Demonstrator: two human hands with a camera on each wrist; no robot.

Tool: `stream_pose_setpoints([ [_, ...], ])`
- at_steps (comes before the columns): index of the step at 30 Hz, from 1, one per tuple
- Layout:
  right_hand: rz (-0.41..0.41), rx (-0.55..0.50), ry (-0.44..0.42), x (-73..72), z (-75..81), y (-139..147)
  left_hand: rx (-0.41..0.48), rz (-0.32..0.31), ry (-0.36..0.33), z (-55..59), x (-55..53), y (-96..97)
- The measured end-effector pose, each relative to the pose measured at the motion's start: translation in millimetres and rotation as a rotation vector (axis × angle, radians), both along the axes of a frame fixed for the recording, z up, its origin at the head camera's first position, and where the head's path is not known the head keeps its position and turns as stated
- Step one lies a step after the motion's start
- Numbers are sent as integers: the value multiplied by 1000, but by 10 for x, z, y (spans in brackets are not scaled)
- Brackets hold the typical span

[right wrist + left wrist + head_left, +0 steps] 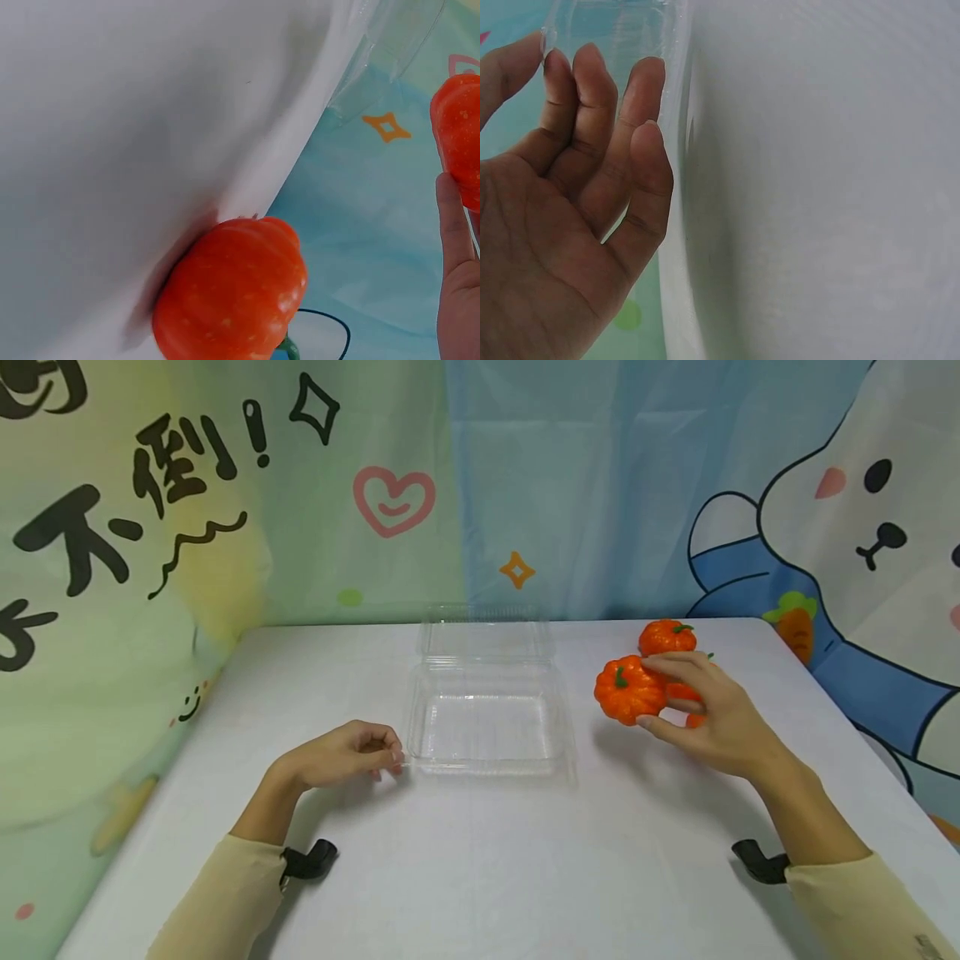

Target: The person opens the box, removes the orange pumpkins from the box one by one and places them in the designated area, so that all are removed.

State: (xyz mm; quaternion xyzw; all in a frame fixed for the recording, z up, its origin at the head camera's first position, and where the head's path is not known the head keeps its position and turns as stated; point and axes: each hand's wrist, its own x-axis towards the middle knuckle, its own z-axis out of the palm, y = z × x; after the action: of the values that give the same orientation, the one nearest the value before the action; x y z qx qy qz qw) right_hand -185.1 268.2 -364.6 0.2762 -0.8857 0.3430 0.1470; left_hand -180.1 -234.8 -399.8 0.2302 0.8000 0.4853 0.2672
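Note:
In the head view my right hand [716, 718] holds a small orange toy pumpkin [624, 695] with a green stem between thumb and fingers, raised over the table. The same held pumpkin [459, 131] is cut off by the right edge of the right wrist view. A clear plastic clamshell box [491, 764] lies in the middle with its lid [483, 639] folded back. At the box's left front corner, my left hand [341, 756] pinches the rim; the left wrist view shows thumb and index fingertips [553, 61] meeting at the plastic edge.
Another orange pumpkin [663, 635] sits at the back right of the white table [525, 868]. More orange [684, 692] shows partly hidden behind my right hand. A printed cloth backdrop [585, 485] hangs right behind the table's far edge.

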Motion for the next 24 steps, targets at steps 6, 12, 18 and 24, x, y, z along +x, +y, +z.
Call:
stream_pose_setpoints([
  [6, -15, 12, -2, 40, -21, 71, 3, 2, -7, 17, -4, -5],
  [12, -30, 27, 23, 83, -49, 142, -4, 9, -17, 24, 4, -3],
  [18, -14, 16, 51, 157, -68, 231, 1, -1, -8, 8, -10, 5],
  [24, -65, 53, 88, 254, -75, 354, -6, 3, -2, -16, 2, -5],
])
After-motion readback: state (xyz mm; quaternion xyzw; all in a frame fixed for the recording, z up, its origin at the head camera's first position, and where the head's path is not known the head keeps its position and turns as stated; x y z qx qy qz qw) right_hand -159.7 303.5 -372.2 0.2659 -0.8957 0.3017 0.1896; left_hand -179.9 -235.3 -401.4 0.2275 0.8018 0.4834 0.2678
